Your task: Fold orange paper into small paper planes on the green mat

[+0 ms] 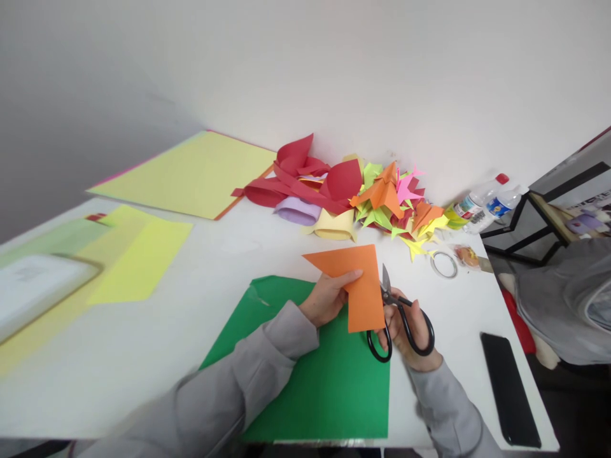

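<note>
My left hand point(328, 296) pinches a folded orange paper point(357, 283) and holds it up above a green sheet point(334, 381) that lies flat on the white table point(191, 318). Beside the paper's right edge, my right hand point(411, 331) has its fingers through the loops of black scissors point(400, 318). The blades point up along that edge and look nearly closed. Both forearms wear grey sleeves.
A heap of folded coloured paper shapes point(363, 197) lies at the back by the wall. Yellow sheets point(191, 172) lie at the left. A tape roll point(443, 264), two bottles point(487, 202) and a black phone point(510, 388) sit at the right. Grey cloth point(568, 299) lies beyond the table's edge.
</note>
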The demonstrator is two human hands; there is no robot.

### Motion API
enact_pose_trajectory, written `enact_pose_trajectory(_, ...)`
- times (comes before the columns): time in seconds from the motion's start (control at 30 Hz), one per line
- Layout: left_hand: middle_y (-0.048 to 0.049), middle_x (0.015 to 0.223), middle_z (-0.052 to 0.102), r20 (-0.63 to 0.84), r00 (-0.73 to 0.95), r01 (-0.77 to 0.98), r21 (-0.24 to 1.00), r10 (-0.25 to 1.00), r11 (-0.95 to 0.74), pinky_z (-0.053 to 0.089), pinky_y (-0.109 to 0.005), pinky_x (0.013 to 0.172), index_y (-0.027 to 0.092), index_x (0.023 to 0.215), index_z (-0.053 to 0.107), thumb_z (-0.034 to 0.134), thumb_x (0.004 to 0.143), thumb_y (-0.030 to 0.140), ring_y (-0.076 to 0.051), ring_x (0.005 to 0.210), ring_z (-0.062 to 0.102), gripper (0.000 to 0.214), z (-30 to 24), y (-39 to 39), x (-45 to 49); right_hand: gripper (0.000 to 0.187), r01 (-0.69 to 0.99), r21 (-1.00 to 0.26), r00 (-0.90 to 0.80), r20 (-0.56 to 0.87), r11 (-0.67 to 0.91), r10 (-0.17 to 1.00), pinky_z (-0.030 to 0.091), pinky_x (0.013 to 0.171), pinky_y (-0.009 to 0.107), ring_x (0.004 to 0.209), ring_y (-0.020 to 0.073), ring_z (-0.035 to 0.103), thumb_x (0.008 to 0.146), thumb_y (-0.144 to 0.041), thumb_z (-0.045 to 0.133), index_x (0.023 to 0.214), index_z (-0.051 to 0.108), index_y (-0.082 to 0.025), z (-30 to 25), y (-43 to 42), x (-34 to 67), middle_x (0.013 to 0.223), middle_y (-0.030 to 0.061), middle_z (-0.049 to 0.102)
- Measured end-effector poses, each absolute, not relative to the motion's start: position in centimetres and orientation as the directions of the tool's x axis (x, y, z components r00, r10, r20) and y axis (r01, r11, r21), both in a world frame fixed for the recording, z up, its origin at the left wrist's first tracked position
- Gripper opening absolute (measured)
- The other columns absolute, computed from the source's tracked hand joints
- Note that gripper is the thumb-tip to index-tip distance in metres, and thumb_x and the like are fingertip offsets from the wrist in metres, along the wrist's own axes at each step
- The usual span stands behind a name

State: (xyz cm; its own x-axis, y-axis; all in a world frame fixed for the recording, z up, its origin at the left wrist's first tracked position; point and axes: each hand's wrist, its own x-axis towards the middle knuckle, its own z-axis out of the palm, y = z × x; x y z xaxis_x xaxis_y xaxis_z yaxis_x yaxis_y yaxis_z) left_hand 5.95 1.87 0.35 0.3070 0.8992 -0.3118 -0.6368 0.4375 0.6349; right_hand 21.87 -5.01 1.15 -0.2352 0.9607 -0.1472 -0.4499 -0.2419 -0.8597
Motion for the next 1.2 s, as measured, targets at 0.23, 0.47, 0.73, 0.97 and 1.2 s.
enact_pose_trajectory(0.23,-0.0071,0.089,0.071,-0.319,0.291,-0.636,0.639,0.902,0.432,0.057,-0.031,0.065,0.014,0.097,0.064,0.080,0.064,0.017,-0.020,0.075,0.067,0.037,0.38,1.80,6.05,0.065,-0.463,-0.857,-0.248,-0.118,-0.225,0.962,0.035,0.030,0.019,0.033,0.0113,0.052,0.072,-0.073,0.056,0.112,0.053,-0.021,1.67,-4.94,21.51,0.056,-0.0038,0.062)
enact_pose_trajectory(0.47,-0.0082,0.084,0.072,-0.319,0.299,-0.631,0.641,0.899,0.437,0.057,-0.033,0.067,0.011,0.094,0.065,0.079,0.065,0.020,-0.021,0.072,0.068,0.034,0.51,1.94,5.94,0.063,-0.460,-0.867,-0.221,-0.096,-0.190,0.971,0.039,0.031,0.020,0.035,0.0118,0.053,0.075,-0.072,0.053,0.114,0.052,-0.023,0.99,-4.97,21.89,0.061,-0.0026,0.064)
enact_pose_trajectory(0.73,-0.0054,0.084,0.072,-0.336,0.264,-0.680,0.600,0.904,0.421,0.056,-0.030,0.064,0.014,0.099,0.065,0.079,0.063,0.014,-0.019,0.069,0.067,0.039,0.53,2.20,5.88,0.064,-0.432,-0.880,-0.224,-0.105,-0.196,0.969,0.039,0.032,0.020,0.037,0.0133,0.055,0.074,-0.074,0.052,0.114,0.050,-0.025,1.27,-5.05,21.95,0.058,-0.0030,0.064)
enact_pose_trajectory(0.97,-0.0064,0.083,0.072,-0.340,0.280,-0.655,0.616,0.898,0.438,0.056,-0.030,0.063,0.012,0.092,0.065,0.079,0.064,0.017,-0.019,0.068,0.067,0.032,0.41,2.11,5.77,0.059,-0.478,-0.856,-0.238,-0.092,-0.199,0.967,0.040,0.033,0.020,0.035,0.0119,0.054,0.076,-0.071,0.054,0.112,0.052,-0.024,1.43,-5.14,21.81,0.058,-0.0041,0.063)
enact_pose_trajectory(1.2,-0.0088,0.084,0.072,-0.332,0.327,-0.628,0.623,0.884,0.467,0.057,-0.032,0.065,0.011,0.090,0.065,0.079,0.064,0.018,-0.021,0.071,0.068,0.030,0.40,1.60,6.12,0.057,-0.507,-0.839,-0.227,-0.092,-0.198,0.969,0.042,0.032,0.019,0.037,0.0108,0.056,0.076,-0.068,0.056,0.111,0.056,-0.022,1.25,-5.05,21.60,0.060,-0.0041,0.061)
